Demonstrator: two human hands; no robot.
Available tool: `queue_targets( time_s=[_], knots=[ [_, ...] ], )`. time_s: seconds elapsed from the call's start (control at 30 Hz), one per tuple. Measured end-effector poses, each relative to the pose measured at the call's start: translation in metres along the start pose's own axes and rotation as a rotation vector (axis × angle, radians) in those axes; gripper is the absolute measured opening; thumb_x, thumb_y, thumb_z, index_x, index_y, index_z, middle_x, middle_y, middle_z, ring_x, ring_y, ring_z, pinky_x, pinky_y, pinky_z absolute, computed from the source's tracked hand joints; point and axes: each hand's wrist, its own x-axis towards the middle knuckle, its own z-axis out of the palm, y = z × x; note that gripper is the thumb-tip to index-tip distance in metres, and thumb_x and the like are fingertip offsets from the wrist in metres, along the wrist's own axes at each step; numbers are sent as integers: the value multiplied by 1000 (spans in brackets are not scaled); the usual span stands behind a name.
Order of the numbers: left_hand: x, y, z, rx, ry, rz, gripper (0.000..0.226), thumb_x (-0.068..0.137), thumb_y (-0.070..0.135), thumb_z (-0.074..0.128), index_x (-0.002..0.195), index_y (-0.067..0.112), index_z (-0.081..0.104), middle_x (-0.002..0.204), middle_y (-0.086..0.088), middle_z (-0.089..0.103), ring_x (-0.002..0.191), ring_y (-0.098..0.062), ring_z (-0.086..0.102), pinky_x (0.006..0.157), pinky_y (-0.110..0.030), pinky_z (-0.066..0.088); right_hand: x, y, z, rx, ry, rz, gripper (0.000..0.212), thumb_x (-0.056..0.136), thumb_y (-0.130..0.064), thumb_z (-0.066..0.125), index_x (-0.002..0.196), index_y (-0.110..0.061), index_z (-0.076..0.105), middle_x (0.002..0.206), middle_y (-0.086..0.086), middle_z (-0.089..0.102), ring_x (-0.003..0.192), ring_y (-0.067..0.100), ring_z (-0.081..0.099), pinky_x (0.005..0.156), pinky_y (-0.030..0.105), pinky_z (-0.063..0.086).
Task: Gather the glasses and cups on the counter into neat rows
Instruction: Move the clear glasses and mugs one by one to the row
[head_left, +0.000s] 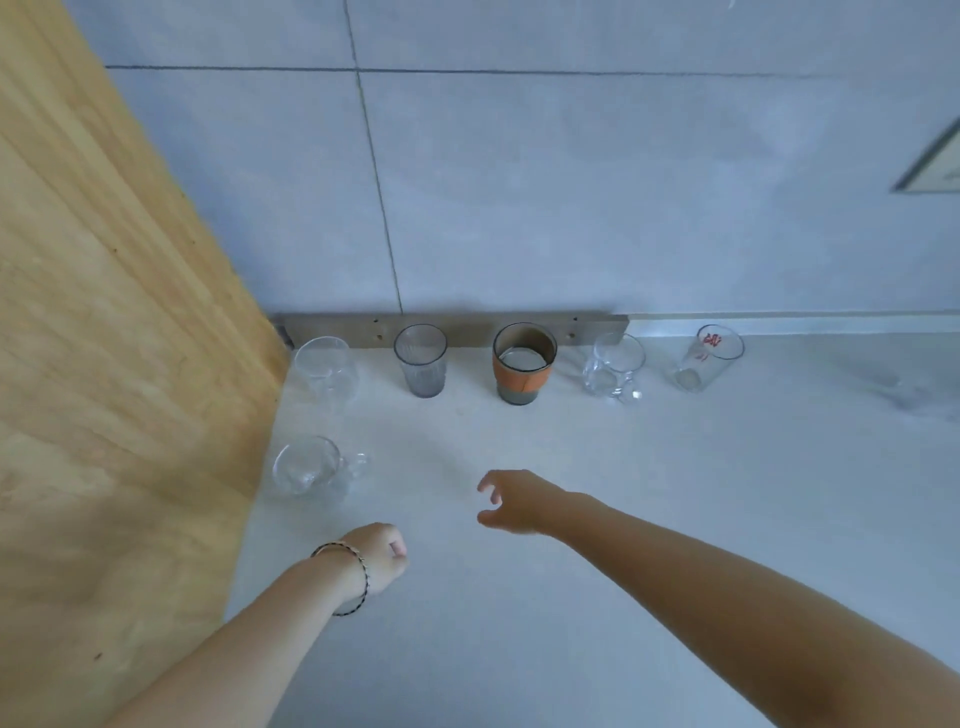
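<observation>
Along the back wall stands a row of drinkware: a clear round glass (327, 370) at the left, a grey ribbed tumbler (422, 361), a cup with an orange sleeve (523, 364), a clear stemless glass (614, 368) and a clear glass with red print (707, 357). A clear glass mug with a handle (310, 467) sits alone nearer me, by the wooden panel. My left hand (376, 558), wearing a cord bracelet, is a closed fist over the counter and holds nothing. My right hand (514, 501) hovers mid-counter with fingers apart, empty.
A tall wooden panel (119, 338) walls off the left side. Grey tiled wall (571, 197) rises behind the row, with a metal strip (467, 326) at its base. The white counter (623, 519) stretches to the right, where something faint and blurred (906, 395) lies.
</observation>
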Motion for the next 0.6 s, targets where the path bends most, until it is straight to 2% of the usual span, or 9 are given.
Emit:
queue_targets(
  time_s=[0.07, 0.13, 0.17, 0.23, 0.27, 0.37, 0.47, 0.53, 0.6],
  knots=[
    [6, 41, 0, 54, -9, 40, 23, 93, 20, 42, 107, 18, 60, 118, -1, 59, 108, -20, 54, 85, -21, 39, -30, 51, -13, 2, 5, 80, 44, 92, -29, 53, 133, -17, 47, 136, 4, 52, 126, 21, 48, 102, 32, 40],
    [10, 90, 4, 105, -29, 109, 18, 92, 17, 42, 90, 21, 59, 97, 0, 58, 100, -23, 54, 76, -22, 39, -64, 105, -25, 17, 30, 169, 43, 92, -29, 52, 132, -16, 48, 136, 4, 53, 127, 20, 47, 103, 31, 39],
    [11, 118, 8, 124, -36, 149, 19, 91, 16, 42, 90, 21, 60, 95, -1, 58, 100, -23, 54, 75, -23, 41, -82, 133, -31, 34, 48, 211, 43, 92, -30, 52, 133, -16, 48, 136, 3, 52, 128, 20, 46, 103, 31, 39],
    [11, 177, 18, 167, -32, 220, 24, 93, 17, 42, 106, 14, 62, 114, -4, 60, 114, -22, 55, 87, -23, 43, -118, 191, -43, 81, 90, 293, 42, 93, -30, 51, 132, -17, 48, 136, 2, 52, 127, 19, 47, 103, 30, 39],
    [12, 203, 25, 183, -31, 244, 24, 94, 17, 42, 106, 14, 62, 118, -6, 60, 117, -21, 54, 89, -22, 42, -135, 219, -49, 109, 111, 331, 42, 93, -30, 51, 132, -17, 49, 136, 2, 53, 126, 19, 48, 102, 30, 40],
    [19, 286, 54, 207, -31, 312, 19, 92, 17, 42, 76, 24, 51, 97, -2, 53, 95, -19, 55, 75, -18, 35, -183, 304, -62, 206, 201, 431, 40, 91, -29, 52, 130, -19, 51, 132, 2, 56, 122, 19, 52, 100, 29, 43],
    [22, 371, 93, 233, -39, 340, 14, 92, 15, 42, 79, 20, 47, 86, 0, 48, 81, -17, 44, 62, -20, 33, -233, 388, -70, 288, 275, 506, 36, 91, -28, 53, 126, -19, 54, 128, 2, 59, 118, 20, 55, 97, 28, 43],
    [22, 430, 121, 257, -77, 358, 26, 90, 12, 41, 66, 22, 39, 78, -2, 43, 77, -19, 37, 52, -22, 27, -265, 441, -76, 295, 313, 535, 34, 91, -27, 53, 124, -18, 56, 125, 2, 62, 118, 19, 55, 95, 26, 43],
    [18, 485, 146, 293, -101, 389, 25, 90, 13, 42, 67, 24, 41, 83, -3, 45, 78, -20, 39, 56, -23, 31, -298, 487, -86, 301, 350, 558, 33, 92, -26, 53, 123, -18, 57, 122, 2, 64, 119, 18, 54, 94, 25, 42]
  ],
)
